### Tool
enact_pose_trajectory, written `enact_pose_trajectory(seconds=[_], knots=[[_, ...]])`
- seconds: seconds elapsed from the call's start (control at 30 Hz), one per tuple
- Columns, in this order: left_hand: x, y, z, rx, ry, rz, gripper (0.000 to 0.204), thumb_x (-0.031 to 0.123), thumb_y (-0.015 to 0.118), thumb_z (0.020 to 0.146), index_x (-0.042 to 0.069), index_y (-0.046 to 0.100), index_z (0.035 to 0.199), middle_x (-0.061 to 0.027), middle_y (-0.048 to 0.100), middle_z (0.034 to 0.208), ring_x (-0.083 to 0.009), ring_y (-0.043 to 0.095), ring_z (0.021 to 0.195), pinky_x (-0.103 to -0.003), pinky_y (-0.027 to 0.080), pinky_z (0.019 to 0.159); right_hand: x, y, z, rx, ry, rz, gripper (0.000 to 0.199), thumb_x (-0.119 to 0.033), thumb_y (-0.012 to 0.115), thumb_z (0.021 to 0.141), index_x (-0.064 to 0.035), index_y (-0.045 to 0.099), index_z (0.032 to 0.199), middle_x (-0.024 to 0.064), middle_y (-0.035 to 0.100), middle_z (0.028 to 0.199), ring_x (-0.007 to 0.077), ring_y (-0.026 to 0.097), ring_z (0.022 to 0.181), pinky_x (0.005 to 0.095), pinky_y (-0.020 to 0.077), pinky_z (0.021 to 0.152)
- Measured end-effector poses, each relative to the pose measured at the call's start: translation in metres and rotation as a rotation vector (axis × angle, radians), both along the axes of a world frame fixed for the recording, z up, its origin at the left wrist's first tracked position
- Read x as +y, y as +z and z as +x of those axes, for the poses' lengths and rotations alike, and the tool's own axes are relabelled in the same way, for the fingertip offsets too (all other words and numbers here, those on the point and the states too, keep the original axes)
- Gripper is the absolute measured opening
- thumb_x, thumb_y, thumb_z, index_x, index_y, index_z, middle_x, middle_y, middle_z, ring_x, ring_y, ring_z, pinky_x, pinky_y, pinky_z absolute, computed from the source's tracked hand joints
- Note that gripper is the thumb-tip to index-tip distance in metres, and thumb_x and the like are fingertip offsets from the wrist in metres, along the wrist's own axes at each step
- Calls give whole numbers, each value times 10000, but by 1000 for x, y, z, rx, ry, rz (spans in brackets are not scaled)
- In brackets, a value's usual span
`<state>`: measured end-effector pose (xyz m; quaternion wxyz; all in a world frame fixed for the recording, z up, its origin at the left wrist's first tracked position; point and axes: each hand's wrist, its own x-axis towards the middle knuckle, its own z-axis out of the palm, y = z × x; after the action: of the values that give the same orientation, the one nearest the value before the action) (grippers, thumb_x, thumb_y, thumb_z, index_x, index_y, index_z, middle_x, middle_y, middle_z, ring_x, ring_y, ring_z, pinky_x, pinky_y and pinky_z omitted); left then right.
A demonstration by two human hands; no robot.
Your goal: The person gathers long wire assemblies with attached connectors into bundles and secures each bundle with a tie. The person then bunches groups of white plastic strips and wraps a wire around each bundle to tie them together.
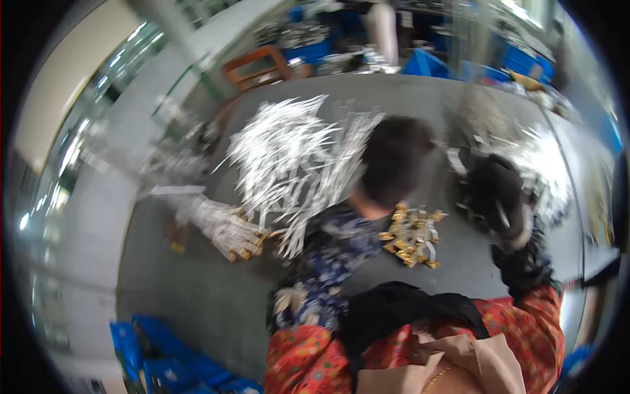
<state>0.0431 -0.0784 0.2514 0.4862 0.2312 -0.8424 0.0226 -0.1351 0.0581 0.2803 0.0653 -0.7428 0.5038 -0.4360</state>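
My left hand, in a dark glove, reaches over the grey table beside a large pile of thin white strips. Its fingers are smeared by motion, so whether it holds anything cannot be made out. To the right, my right hand, also dark-gloved and blurred, is near another whitish heap; a pale sliver shows against the glove, but its grip is unclear. Between my forearms lies a small cluster of gold-ended pieces. Left of my left forearm rests a bundle of whitish pieces with gold ends.
The grey table spans the middle of the view. Blue bins filled with parts stand beyond its far edge, near a brown wooden chair. Blue bags or sheets lie at the lower left.
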Motion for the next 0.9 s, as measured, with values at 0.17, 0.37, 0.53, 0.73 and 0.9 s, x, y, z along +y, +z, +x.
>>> enact_pose_trajectory(seconds=[0.17,0.37,0.53,0.73,0.9], knots=[[5,-37,-22,442,-722,761,204,235,572,927,44,598,993,-85,631,872,-182,620,829,-327,495,769,-15,-107,-7,-509,-97,423,680,-119,829,668,-35,498,1255,132,619,1045,227,646,739,334,527,669],[49,-53,-18,660,-473,909,281,304,580,938,25,603,917,-18,586,717,-70,470,535,-223,344,480,1,-98,38,-454,-11,426,626,-57,734,725,-4,467,1289,56,615,847,136,589,763,284,492,683],[59,12,123,778,-400,807,308,355,425,994,101,519,848,2,403,613,-90,352,460,-249,266,412,2,-129,22,-763,-105,673,356,-83,625,787,20,571,1124,38,586,801,86,536,670,247,451,589],[121,81,319,1175,-434,742,335,372,437,991,79,550,1105,28,369,601,-78,346,536,-227,295,511,-13,-158,48,-902,-163,912,236,-105,607,812,34,603,1003,56,597,785,114,528,553,243,408,490],[96,83,443,1132,51,571,277,246,517,943,-12,550,1039,30,341,570,-77,267,448,-255,223,414,-35,-160,99,-895,-126,978,222,-101,609,808,33,605,986,56,595,760,114,533,555,243,409,487]])
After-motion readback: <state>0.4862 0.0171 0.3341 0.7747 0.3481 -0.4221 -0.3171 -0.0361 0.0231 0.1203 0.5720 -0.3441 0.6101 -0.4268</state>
